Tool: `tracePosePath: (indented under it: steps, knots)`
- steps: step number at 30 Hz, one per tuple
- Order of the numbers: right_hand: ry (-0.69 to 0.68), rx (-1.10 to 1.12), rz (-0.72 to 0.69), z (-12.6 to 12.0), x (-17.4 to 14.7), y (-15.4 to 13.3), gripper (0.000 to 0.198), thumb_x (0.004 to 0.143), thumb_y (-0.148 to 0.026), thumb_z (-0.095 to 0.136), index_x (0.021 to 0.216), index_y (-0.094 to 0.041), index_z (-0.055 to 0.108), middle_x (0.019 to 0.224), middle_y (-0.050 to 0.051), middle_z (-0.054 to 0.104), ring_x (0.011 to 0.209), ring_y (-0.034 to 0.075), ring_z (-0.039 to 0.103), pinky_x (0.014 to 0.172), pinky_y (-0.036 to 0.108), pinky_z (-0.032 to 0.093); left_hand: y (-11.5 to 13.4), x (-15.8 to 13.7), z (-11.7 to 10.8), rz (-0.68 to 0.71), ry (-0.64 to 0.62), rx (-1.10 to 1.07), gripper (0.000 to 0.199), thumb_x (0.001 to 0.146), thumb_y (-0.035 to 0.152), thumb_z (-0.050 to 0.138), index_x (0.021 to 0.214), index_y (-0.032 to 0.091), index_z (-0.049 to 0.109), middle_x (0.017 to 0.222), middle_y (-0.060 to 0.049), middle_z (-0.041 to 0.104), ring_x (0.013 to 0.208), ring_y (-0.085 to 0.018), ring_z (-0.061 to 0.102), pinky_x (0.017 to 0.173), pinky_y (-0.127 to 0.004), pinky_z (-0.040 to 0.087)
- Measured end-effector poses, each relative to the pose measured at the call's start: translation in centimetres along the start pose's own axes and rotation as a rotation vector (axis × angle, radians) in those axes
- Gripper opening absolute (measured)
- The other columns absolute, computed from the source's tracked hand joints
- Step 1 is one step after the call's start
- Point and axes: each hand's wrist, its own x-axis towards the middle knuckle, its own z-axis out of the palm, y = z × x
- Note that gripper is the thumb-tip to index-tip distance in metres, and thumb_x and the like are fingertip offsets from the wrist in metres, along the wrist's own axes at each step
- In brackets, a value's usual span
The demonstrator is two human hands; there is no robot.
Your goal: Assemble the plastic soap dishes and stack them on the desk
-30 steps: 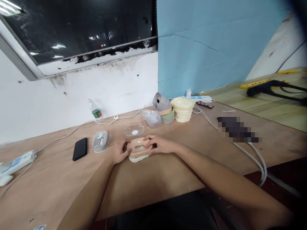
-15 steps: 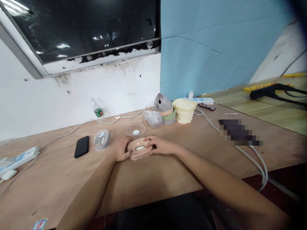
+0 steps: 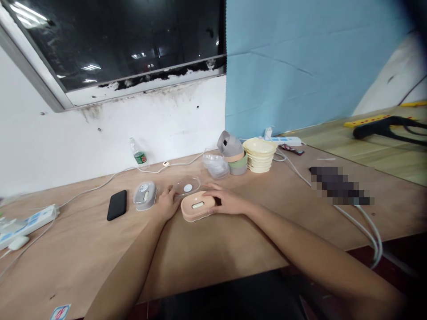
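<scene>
A peach oval container [image 3: 190, 212] stands on the table before me, with a small pale strip in the slot on its top. My right hand [image 3: 228, 200] grips its right end, fingers over the upper edge and thumb low on the side. Just behind the container is a clear oval plastic lid [image 3: 195, 180] with a round white sticker, slightly tilted. My left hand [image 3: 168, 204] has its fingertips closed on the lid's left edge; the fingers partly hide that rim. To the left of this hand sits a grey oval container [image 3: 145, 202] under a clear cover.
A black phone [image 3: 116, 205] lies at left, near a power strip [image 3: 30, 226]. Behind are a small bottle [image 3: 139, 155], clear plastic covers [image 3: 216, 166], stacked grey and green containers [image 3: 238, 164] and cream bowls [image 3: 259, 160]. Cables run along the back and right.
My left hand has left the peach container's side and reached the clear lid, which has shifted slightly left and toward me. My right hand stays on the container.
</scene>
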Motion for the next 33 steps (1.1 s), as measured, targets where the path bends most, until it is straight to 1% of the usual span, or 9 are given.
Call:
tracePosePath:
  steps: [3, 7, 10, 13, 16, 18, 21, 24, 33]
  knots:
    - [0.018, -0.011, -0.008, 0.0, 0.0, 0.2, 0.060, 0.071, -0.043, 0.075, 0.127, -0.026, 0.059, 0.147, 0.010, 0.039, 0.129, 0.030, 0.043, 0.107, 0.048, 0.034, -0.2, -0.2, -0.2, 0.007, 0.092, -0.054, 0.021, 0.089, 0.037, 0.052, 0.099, 0.020, 0.057, 0.125, -0.013, 0.054, 0.112, -0.029, 0.057, 0.093, -0.048, 0.046]
    - [0.084, -0.030, -0.046, -0.1, 0.2, 0.0, 0.054, 0.079, -0.043, 0.067, 0.129, -0.025, 0.055, 0.140, 0.010, 0.046, 0.126, 0.027, 0.046, 0.104, 0.046, 0.038, 0.5, -0.5, -0.8, 0.043, 0.321, -0.143, 0.024, 0.093, 0.037, 0.046, 0.110, 0.020, 0.051, 0.114, -0.011, 0.061, 0.104, -0.025, 0.060, 0.090, -0.044, 0.048]
    - [0.206, 0.009, -0.007, 0.1, 0.2, -0.3, 0.053, 0.085, -0.041, 0.060, 0.134, -0.025, 0.048, 0.135, 0.011, 0.048, 0.111, 0.023, 0.056, 0.093, 0.041, 0.047, 1.5, -1.1, -1.1, 0.141, 0.474, -0.138, 0.023, 0.094, 0.033, 0.045, 0.112, 0.019, 0.048, 0.106, -0.010, 0.063, 0.100, -0.022, 0.061, 0.089, -0.040, 0.047]
    - [0.325, 0.077, 0.054, 0.5, 0.2, -0.6, 0.060, 0.088, -0.041, 0.056, 0.142, -0.025, 0.035, 0.130, 0.011, 0.051, 0.091, 0.018, 0.060, 0.085, 0.038, 0.051, 2.4, -1.7, -1.2, 0.277, 0.522, -0.130, 0.023, 0.095, 0.028, 0.043, 0.116, 0.018, 0.045, 0.100, -0.009, 0.062, 0.094, -0.020, 0.061, 0.086, -0.037, 0.047]
    - [0.354, 0.098, 0.060, 0.7, 0.1, -1.0, 0.062, 0.089, -0.043, 0.054, 0.143, -0.024, 0.031, 0.121, 0.010, 0.056, 0.080, 0.016, 0.059, 0.081, 0.036, 0.050, 3.0, -2.2, -1.1, 0.381, 0.480, -0.162, 0.025, 0.096, 0.028, 0.041, 0.119, 0.017, 0.043, 0.094, -0.008, 0.061, 0.087, -0.019, 0.061, 0.081, -0.036, 0.048]
    - [0.361, 0.072, 0.042, 0.8, 0.1, -1.3, 0.053, 0.090, -0.045, 0.052, 0.137, -0.022, 0.042, 0.112, 0.009, 0.059, 0.078, 0.016, 0.057, 0.080, 0.034, 0.049, 3.2, -2.4, -1.0, 0.392, 0.439, -0.201, 0.026, 0.096, 0.030, 0.039, 0.118, 0.017, 0.045, 0.092, -0.008, 0.061, 0.084, -0.019, 0.060, 0.078, -0.035, 0.049]
    - [0.367, 0.022, 0.054, 0.8, 0.1, -1.6, 0.041, 0.088, -0.049, 0.053, 0.116, -0.020, 0.059, 0.091, 0.006, 0.062, 0.074, 0.016, 0.055, 0.073, 0.031, 0.047, 3.3, -2.5, -0.8, 0.288, 0.423, -0.269, 0.029, 0.097, 0.033, 0.037, 0.120, 0.017, 0.046, 0.096, -0.009, 0.061, 0.084, -0.018, 0.060, 0.078, -0.035, 0.049]
    - [0.335, 0.018, 0.117, 1.0, 0.1, -1.6, 0.036, 0.084, -0.053, 0.057, 0.092, -0.019, 0.064, 0.075, 0.002, 0.060, 0.066, 0.014, 0.051, 0.062, 0.026, 0.042, 3.3, -2.5, -0.8, 0.223, 0.390, -0.302, 0.037, 0.096, 0.036, 0.039, 0.128, 0.018, 0.042, 0.101, -0.009, 0.059, 0.089, -0.020, 0.059, 0.082, -0.037, 0.049]
    - [0.238, 0.100, 0.279, 1.0, 0.6, -0.9, 0.047, 0.081, -0.057, 0.056, 0.057, -0.017, 0.049, 0.055, -0.003, 0.045, 0.055, 0.010, 0.040, 0.051, 0.022, 0.027, 4.3, -1.8, -2.0, 0.257, 0.052, -0.160, 0.101, 0.065, 0.064, 0.071, 0.143, 0.018, 0.025, 0.129, -0.018, 0.047, 0.113, -0.034, 0.050, 0.095, -0.049, 0.042]
